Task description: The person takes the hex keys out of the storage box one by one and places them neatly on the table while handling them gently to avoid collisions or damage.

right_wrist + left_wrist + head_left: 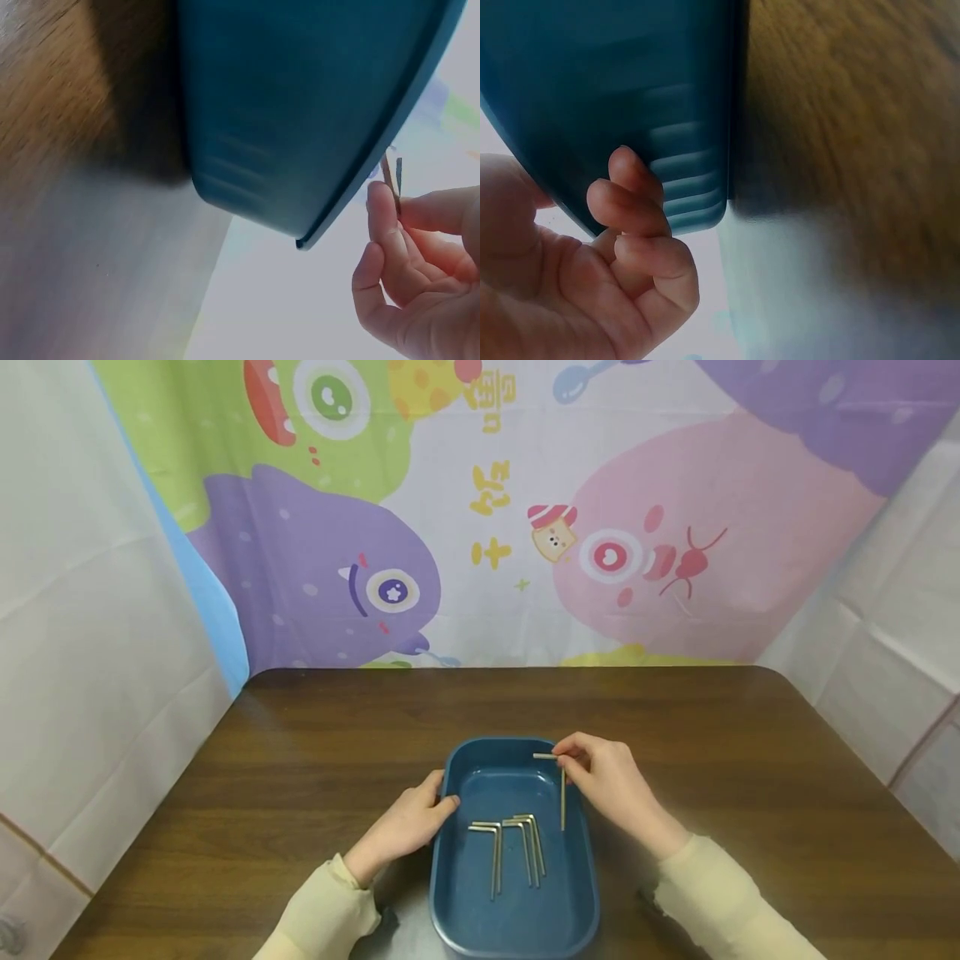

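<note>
A deep blue rectangular tray (517, 935) with rounded corners stands on the table. Several brass-coloured L-shaped hex keys lie on its floor, a pair of hex keys (496, 860) on the left and a group of hex keys (533, 852) beside it. At the tray's far right corner my right hand (603, 777) pinches one more hex key (563, 802) near its bend, its long arm pointing down inside the tray. My left hand (408, 818) holds the tray's left rim, thumb over the edge; in the left wrist view its fingers (634, 202) curl by the outer wall.
The dark wooden table (315, 743) extends around the tray on both sides and behind. A cartoon-printed cloth (480, 610) hangs along the table's far edge. Pale wall panels (97, 610) stand at left and right.
</note>
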### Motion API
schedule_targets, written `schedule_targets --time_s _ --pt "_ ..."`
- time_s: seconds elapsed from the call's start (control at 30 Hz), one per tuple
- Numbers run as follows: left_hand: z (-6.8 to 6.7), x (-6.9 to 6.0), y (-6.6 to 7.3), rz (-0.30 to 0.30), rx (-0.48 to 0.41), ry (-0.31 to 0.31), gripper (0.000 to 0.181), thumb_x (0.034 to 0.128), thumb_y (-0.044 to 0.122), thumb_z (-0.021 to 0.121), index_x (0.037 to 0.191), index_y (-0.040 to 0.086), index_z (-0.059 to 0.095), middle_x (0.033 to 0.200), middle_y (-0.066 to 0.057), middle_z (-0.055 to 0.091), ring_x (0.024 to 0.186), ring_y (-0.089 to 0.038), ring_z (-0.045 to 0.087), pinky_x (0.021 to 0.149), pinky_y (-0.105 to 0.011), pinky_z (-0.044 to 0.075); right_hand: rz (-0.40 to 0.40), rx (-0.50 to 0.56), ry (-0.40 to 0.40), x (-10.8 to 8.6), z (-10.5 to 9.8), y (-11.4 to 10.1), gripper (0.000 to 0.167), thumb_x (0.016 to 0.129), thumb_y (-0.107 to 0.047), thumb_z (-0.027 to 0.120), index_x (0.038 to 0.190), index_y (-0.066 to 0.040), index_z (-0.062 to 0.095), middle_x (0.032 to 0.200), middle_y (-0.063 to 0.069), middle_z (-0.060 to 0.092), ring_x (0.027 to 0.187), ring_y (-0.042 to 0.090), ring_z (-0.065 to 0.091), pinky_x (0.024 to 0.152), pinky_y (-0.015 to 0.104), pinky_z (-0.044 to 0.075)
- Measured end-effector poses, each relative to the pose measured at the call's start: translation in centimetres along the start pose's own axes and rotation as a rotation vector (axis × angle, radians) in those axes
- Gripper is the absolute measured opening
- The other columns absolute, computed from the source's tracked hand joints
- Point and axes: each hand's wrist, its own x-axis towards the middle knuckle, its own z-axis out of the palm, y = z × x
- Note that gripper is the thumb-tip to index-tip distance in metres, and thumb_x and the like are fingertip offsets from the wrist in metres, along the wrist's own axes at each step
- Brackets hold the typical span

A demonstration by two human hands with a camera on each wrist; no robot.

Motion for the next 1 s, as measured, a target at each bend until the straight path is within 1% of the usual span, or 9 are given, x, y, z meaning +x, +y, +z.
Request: schedule_targets --time_s 0.23,0.43,0.6,0.77,1.0 --pt "-0.1 0.1 0.0 -0.008 -0.016 0.0 0.043 0.0915 0.018 0.048 0.13 -0.001 0.041 0.091 -0.015 0.062 0.057 -0.016 0.055 0.05 -0.029 0.044 0.042 0.019 0.029 0.0 -0.7 0.6 0.007 0.084 -0.009 0.061 0.09 -0.009 0.065 0.074 0.001 0.065 0.059 0.008 0.056 0.054 0.022 0.044" --pt "0.0 0.1 0.0 -0.014 -0.028 -0.011 0.044 0.0918 0.018 0.047 0.131 -0.001 0.04 0.09 -0.014 0.062 0.053 -0.015 0.054 0.048 -0.03 0.043 0.09 0.038 0.028 -0.2 -1.3 1.2 0.009 0.087 -0.011 0.059 0.093 -0.008 0.064 0.074 0.002 0.063 0.061 0.014 0.057 0.053 0.023 0.043" --pt "0.1 0.0 -0.1 -0.019 -0.032 -0.013 0.044 0.0916 0.017 0.047 0.131 -0.001 0.04 0.087 -0.014 0.062 0.053 -0.015 0.054 0.047 -0.03 0.044 0.114 0.025 0.028 -0.1 -2.0 1.6 0.011 0.088 -0.01 0.056 0.095 -0.007 0.064 0.069 0.002 0.061 0.059 0.012 0.053 0.05 0.024 0.039" --pt "0.2 0.0 0.0 -0.02 -0.028 -0.003 0.043 0.0908 0.016 0.046 0.13 0.001 0.04 0.082 -0.012 0.06 0.053 -0.015 0.053 0.049 -0.029 0.044 0.148 -0.005 0.01 -0.1 -2.6 2.3 0.014 0.088 -0.01 0.055 0.097 -0.005 0.064 0.068 0.002 0.061 0.059 0.014 0.053 0.052 0.025 0.038" --pt "0.1 0.0 0.0 -0.017 -0.028 0.012 0.041 0.0894 0.015 0.047 0.128 0.002 0.043 0.075 -0.009 0.059 0.05 -0.014 0.052 0.047 -0.028 0.044 0.181 -0.047 -0.042 0.1 -2.5 4.1 0.016 0.087 -0.006 0.052 0.097 0.0 0.064 0.072 0.006 0.064 0.057 0.011 0.053 0.053 0.026 0.039"
